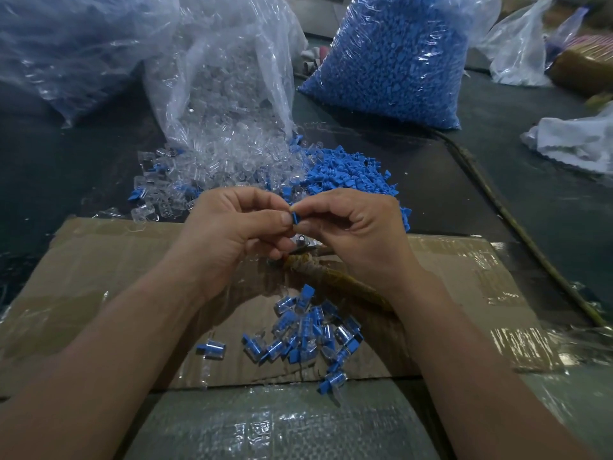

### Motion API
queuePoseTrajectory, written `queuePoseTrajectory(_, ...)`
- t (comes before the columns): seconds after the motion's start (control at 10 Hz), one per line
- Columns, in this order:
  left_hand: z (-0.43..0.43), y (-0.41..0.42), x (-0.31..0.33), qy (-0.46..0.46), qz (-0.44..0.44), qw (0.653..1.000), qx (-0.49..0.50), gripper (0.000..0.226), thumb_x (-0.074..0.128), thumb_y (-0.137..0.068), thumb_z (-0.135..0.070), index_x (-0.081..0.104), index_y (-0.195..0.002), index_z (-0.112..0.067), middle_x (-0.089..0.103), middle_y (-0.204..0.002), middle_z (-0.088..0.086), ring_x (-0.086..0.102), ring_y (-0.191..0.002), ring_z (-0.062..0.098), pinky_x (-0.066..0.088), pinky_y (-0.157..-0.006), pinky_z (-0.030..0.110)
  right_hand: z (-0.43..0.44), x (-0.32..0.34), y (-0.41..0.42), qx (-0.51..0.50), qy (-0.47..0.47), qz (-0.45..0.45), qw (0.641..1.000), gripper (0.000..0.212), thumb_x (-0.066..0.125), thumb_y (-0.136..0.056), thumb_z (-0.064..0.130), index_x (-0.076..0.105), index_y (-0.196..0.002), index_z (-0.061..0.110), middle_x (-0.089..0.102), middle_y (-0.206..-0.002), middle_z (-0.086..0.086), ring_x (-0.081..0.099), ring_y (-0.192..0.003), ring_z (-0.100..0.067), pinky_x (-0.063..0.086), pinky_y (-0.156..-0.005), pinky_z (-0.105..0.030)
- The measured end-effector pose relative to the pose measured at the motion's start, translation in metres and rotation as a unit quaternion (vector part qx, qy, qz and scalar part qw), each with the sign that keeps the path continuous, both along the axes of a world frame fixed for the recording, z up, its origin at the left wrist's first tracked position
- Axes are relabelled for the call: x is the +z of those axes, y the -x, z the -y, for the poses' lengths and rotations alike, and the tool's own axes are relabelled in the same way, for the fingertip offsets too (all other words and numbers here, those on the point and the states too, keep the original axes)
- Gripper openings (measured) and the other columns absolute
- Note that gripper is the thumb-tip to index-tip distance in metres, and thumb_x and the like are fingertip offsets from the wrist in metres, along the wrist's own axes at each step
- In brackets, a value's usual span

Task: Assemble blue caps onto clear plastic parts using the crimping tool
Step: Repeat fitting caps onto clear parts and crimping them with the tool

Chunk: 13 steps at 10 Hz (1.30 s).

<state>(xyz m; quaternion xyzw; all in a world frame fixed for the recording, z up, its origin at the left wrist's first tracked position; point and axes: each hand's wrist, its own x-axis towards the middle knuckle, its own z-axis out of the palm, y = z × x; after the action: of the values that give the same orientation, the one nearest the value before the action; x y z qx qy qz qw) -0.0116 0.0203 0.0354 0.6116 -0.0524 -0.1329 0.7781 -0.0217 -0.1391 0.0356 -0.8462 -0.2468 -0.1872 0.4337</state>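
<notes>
My left hand (pixel 232 234) and my right hand (pixel 358 234) meet at the centre, both pinching one small blue cap (pixel 295 218) between thumb and fingers. Whether a clear part sits under it I cannot tell. Just below the hands lies the crimping tool (pixel 306 260), its metal head showing and its tape-wrapped handle running down to the right under my right wrist. A heap of loose clear plastic parts (pixel 212 171) and a heap of loose blue caps (pixel 345 174) lie behind the hands. Several assembled pieces (pixel 305 330) lie on the cardboard in front.
A flattened cardboard sheet (pixel 99 280) covers the near table. An open bag of clear parts (pixel 225 78) and a full bag of blue caps (pixel 398 58) stand behind. Another plastic bag (pixel 73 44) is far left. A white cloth (pixel 574 141) and a cable (pixel 497 200) lie at right.
</notes>
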Motion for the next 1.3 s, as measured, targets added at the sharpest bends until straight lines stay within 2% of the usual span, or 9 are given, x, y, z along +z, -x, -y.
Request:
queuePoseTrajectory(0.1, -0.003, -0.002, -0.001, 0.007, 0.009, 1.000, 0.022, 0.015, 0.065, -0.056, -0.009, 0.061, -0.071, -0.004, 0.065, -0.057, 0.007, 0.061, -0.046, 0.012, 0.048, -0.042, 0.015, 0.006, 0.005, 0.000, -0.034, -0.029, -0.101, 0.994, 0.031, 0.074, -0.069, 0.025, 0.066, -0.099, 0.024, 0.064, -0.083, 0.019, 0.064, -0.081, 0.001, 0.051, -0.074, -0.012)
queuePoseTrajectory(0.2, -0.007, -0.006, -0.002, 0.021, 0.007, 0.998, 0.056, 0.017, 0.064, -0.056, -0.009, 0.060, -0.072, -0.004, 0.066, -0.057, 0.007, 0.061, -0.046, 0.012, 0.048, -0.043, 0.016, 0.022, 0.011, -0.005, -0.076, 0.062, -0.215, 0.972, 0.040, 0.070, -0.061, 0.042, 0.066, -0.099, 0.032, 0.060, -0.081, 0.026, 0.059, -0.079, 0.011, 0.045, -0.072, -0.004)
queuePoseTrajectory(0.4, -0.008, -0.008, -0.002, 0.025, 0.011, 0.997, 0.071, 0.017, 0.063, -0.058, -0.008, 0.059, -0.074, -0.004, 0.066, -0.056, 0.007, 0.061, -0.047, 0.011, 0.048, -0.043, 0.015, 0.039, 0.019, -0.003, -0.019, 0.279, -0.340, 0.898, 0.060, 0.078, -0.063, 0.042, 0.054, -0.119, 0.034, 0.048, -0.097, 0.026, 0.047, -0.089, 0.007, 0.034, -0.072, -0.011)
queuePoseTrajectory(0.5, -0.008, -0.007, -0.001, 0.025, 0.016, 0.997, 0.072, 0.017, 0.063, -0.058, -0.009, 0.059, -0.073, -0.004, 0.066, -0.056, 0.006, 0.061, -0.047, 0.010, 0.048, -0.043, 0.015, 0.034, 0.016, -0.002, -0.014, 0.320, -0.349, 0.881, 0.076, 0.081, -0.061, 0.041, 0.047, -0.128, 0.032, 0.044, -0.113, 0.013, 0.044, -0.104, -0.006, 0.038, -0.087, -0.023)
queuePoseTrajectory(0.6, -0.008, -0.007, -0.001, 0.025, 0.018, 0.997, 0.071, 0.017, 0.063, -0.058, -0.009, 0.059, -0.074, -0.004, 0.066, -0.056, 0.006, 0.062, -0.047, 0.011, 0.048, -0.043, 0.015, 0.029, 0.015, -0.002, -0.034, 0.337, -0.334, 0.880, 0.078, 0.081, -0.059, 0.044, 0.047, -0.129, 0.031, 0.041, -0.112, 0.012, 0.042, -0.105, -0.008, 0.038, -0.088, -0.026)
queuePoseTrajectory(0.7, -0.007, -0.007, -0.002, 0.024, 0.019, 0.997, 0.069, 0.017, 0.062, -0.058, -0.009, 0.059, -0.074, -0.004, 0.066, -0.056, 0.006, 0.062, -0.047, 0.011, 0.048, -0.044, 0.015, 0.023, 0.015, -0.001, -0.059, 0.363, -0.303, 0.879, 0.070, 0.079, -0.063, 0.042, 0.051, -0.126, 0.030, 0.042, -0.103, 0.011, 0.042, -0.096, -0.009, 0.036, -0.077, -0.025)
queuePoseTrajectory(1.0, -0.008, -0.010, -0.006, 0.025, 0.025, 0.997, 0.072, 0.016, 0.060, -0.060, -0.009, 0.057, -0.075, -0.006, 0.066, -0.057, 0.004, 0.062, -0.049, 0.009, 0.048, -0.045, 0.014, 0.007, 0.009, -0.002, -0.111, 0.420, -0.200, 0.878, 0.019, 0.065, -0.074, 0.033, 0.063, -0.087, 0.020, 0.050, -0.077, 0.004, 0.051, -0.073, -0.014, 0.039, -0.061, -0.028)
queuePoseTrajectory(1.2, -0.008, -0.011, -0.006, 0.020, 0.042, 0.995, 0.083, 0.017, 0.060, -0.059, -0.010, 0.057, -0.076, -0.006, 0.067, -0.057, 0.002, 0.062, -0.049, 0.009, 0.049, -0.046, 0.014, 0.009, 0.001, -0.005, -0.137, 0.377, -0.199, 0.894, 0.013, 0.060, -0.079, 0.019, 0.058, -0.091, 0.017, 0.051, -0.090, 0.000, 0.049, -0.082, -0.019, 0.044, -0.069, -0.034)
queuePoseTrajectory(1.3, -0.009, -0.011, -0.006, 0.024, 0.049, 0.994, 0.091, 0.016, 0.060, -0.060, -0.011, 0.056, -0.075, -0.007, 0.066, -0.056, 0.002, 0.061, -0.048, 0.008, 0.049, -0.046, 0.014, 0.015, 0.002, -0.005, -0.150, 0.359, -0.208, 0.898, 0.012, 0.059, -0.078, 0.017, 0.052, -0.088, 0.019, 0.043, -0.083, 0.005, 0.043, -0.080, -0.016, 0.034, -0.064, -0.030)
